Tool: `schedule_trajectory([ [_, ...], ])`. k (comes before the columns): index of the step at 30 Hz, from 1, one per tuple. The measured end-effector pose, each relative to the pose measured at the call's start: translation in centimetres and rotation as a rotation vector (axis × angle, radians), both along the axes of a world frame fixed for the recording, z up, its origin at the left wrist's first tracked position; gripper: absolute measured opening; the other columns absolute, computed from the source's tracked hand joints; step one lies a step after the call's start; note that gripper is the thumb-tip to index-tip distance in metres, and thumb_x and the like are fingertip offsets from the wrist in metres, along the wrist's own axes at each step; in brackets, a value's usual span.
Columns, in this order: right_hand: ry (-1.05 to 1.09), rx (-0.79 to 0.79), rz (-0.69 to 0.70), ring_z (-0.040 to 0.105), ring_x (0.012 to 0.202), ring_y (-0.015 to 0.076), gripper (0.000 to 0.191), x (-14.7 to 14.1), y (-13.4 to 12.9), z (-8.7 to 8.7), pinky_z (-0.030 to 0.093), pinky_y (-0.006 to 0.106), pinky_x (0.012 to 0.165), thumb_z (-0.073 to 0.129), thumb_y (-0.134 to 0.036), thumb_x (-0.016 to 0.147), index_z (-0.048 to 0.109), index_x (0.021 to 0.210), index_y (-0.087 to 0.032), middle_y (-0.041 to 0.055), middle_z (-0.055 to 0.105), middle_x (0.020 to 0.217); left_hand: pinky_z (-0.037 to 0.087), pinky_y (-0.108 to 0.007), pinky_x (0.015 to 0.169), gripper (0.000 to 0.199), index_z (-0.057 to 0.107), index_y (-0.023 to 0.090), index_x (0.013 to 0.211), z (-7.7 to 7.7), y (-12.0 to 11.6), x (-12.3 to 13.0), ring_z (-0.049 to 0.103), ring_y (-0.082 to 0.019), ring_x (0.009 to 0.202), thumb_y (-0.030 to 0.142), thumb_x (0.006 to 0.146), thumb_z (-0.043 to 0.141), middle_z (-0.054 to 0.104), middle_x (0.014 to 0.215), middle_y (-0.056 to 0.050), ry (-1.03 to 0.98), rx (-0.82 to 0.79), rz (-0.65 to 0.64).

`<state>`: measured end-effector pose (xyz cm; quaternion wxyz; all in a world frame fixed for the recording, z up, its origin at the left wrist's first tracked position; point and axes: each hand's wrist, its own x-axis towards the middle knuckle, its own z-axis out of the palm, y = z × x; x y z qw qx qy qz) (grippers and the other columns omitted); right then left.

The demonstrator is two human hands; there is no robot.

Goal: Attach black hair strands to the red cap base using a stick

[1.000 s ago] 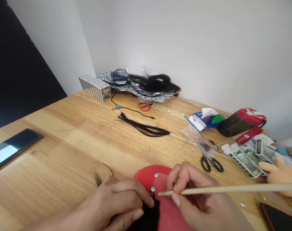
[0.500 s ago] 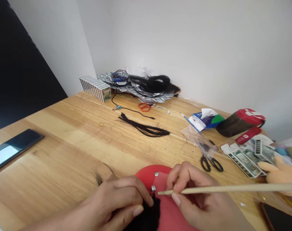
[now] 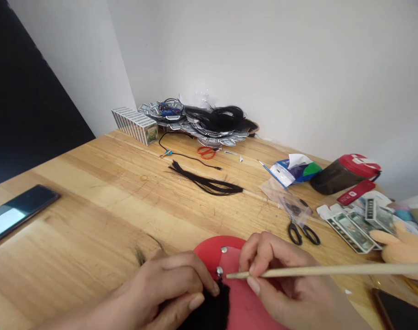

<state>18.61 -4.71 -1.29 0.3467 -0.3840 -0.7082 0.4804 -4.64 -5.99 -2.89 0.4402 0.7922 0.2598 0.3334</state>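
My right hand (image 3: 275,275) pinches a thin pale wooden stick (image 3: 342,270) near its tapered tip, which points left just under a silver stud. Below the hands lies a round red piece (image 3: 209,250) with two silver studs (image 3: 224,250) on it. My left hand (image 3: 176,286) is closed, its thumb and fingers pressing on a fuzzy black piece (image 3: 214,307) that covers part of the red one. A wisp of dark hair (image 3: 140,254) sticks out beyond the left knuckles. The lower part of the red piece is out of frame.
A black hair strand (image 3: 205,179) lies mid-table. Black-handled scissors (image 3: 303,231), opened boxes (image 3: 353,227), a plush toy (image 3: 403,250) and a red-lidded canister (image 3: 346,173) are at right. One phone (image 3: 21,211) lies left, a dark phone-like object (image 3: 399,309) lower right. A cluttered pile (image 3: 209,121) stands at the wall.
Almost nothing differs. The view has shifted very slightly, while both hands, the stick and the black piece keep nearly the same positions.
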Motion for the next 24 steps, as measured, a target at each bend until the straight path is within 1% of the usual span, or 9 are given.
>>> schedule_trajectory([
  [4,-0.021,-0.007,-0.042,0.059,0.063,0.0098,0.024,-0.4,0.0,0.4,0.044,0.019,0.056,0.052,0.001,0.069,0.051,0.068,-0.023,-0.0053,0.062,0.072,0.05,-0.016,0.081,0.03,0.061,0.014,0.106,-0.1,-0.1,-0.1,0.065,-0.014,0.09,-0.002,0.085,0.047,0.068,0.096,-0.008,-0.001,0.008,-0.01],
  [7,0.021,-0.077,-0.091,0.06,0.063,0.0101,0.022,-0.7,-0.1,0.6,0.043,0.019,0.056,0.054,-0.002,0.069,0.052,0.067,-0.024,-0.0054,0.062,0.071,0.05,-0.016,0.081,0.029,0.062,0.014,0.105,-0.1,-0.1,-0.2,0.065,-0.013,0.09,-0.001,0.086,0.047,0.068,0.096,-0.008,-0.016,-0.025,-0.008],
  [11,0.078,-0.215,-0.119,0.06,0.063,0.0112,0.019,-0.8,-0.3,0.7,0.042,0.022,0.059,0.058,-0.007,0.071,0.051,0.065,-0.023,-0.0052,0.062,0.069,0.047,-0.018,0.082,0.025,0.063,0.019,0.101,-0.3,0.0,-0.4,0.063,-0.011,0.088,0.002,0.09,0.048,0.069,0.096,-0.003,-0.047,-0.116,0.024],
  [14,0.084,-0.277,-0.124,0.058,0.063,0.0118,0.017,-0.8,-0.3,0.7,0.041,0.023,0.059,0.061,-0.009,0.071,0.052,0.066,-0.023,-0.0046,0.063,0.068,0.046,-0.021,0.078,0.02,0.064,0.022,0.096,-0.7,0.1,-0.6,0.062,-0.012,0.086,0.013,0.096,0.046,0.068,0.098,-0.001,-0.098,-0.223,0.041],
  [17,0.08,-0.278,-0.124,0.057,0.064,0.0126,0.015,-0.8,-0.4,0.8,0.04,0.024,0.059,0.06,-0.01,0.072,0.052,0.068,-0.023,-0.0038,0.063,0.069,0.046,-0.021,0.074,0.022,0.062,0.021,0.089,-1.1,0.2,-0.7,0.06,-0.013,0.083,0.025,0.099,0.043,0.066,0.097,-0.002,-0.163,-0.302,0.06],
  [20,0.048,-0.273,-0.137,0.058,0.065,0.014,0.014,-0.9,-0.6,0.8,0.038,0.025,0.056,0.06,-0.012,0.073,0.052,0.069,-0.023,-0.0024,0.062,0.07,0.044,-0.022,0.074,0.025,0.06,0.019,0.083,-1.2,0.1,-0.9,0.059,-0.013,0.082,0.029,0.099,0.044,0.066,0.096,-0.003,-0.181,-0.328,0.083],
  [22,0.038,-0.276,-0.139,0.057,0.064,0.0138,0.014,-0.9,-0.7,0.9,0.038,0.025,0.055,0.061,-0.013,0.074,0.052,0.069,-0.023,-0.0019,0.062,0.07,0.044,-0.023,0.076,0.025,0.061,0.02,0.083,-1.2,0.0,-1.0,0.059,-0.014,0.085,0.03,0.099,0.044,0.066,0.098,-0.003,-0.185,-0.359,0.084],
  [24,0.04,-0.249,-0.138,0.056,0.062,0.0132,0.014,-1.0,-0.7,0.9,0.039,0.025,0.056,0.061,-0.012,0.073,0.052,0.069,-0.023,-0.0019,0.062,0.07,0.044,-0.024,0.076,0.024,0.063,0.021,0.089,-1.4,0.0,-1.0,0.06,-0.015,0.087,0.032,0.099,0.044,0.067,0.102,-0.003,-0.182,-0.413,0.085],
])
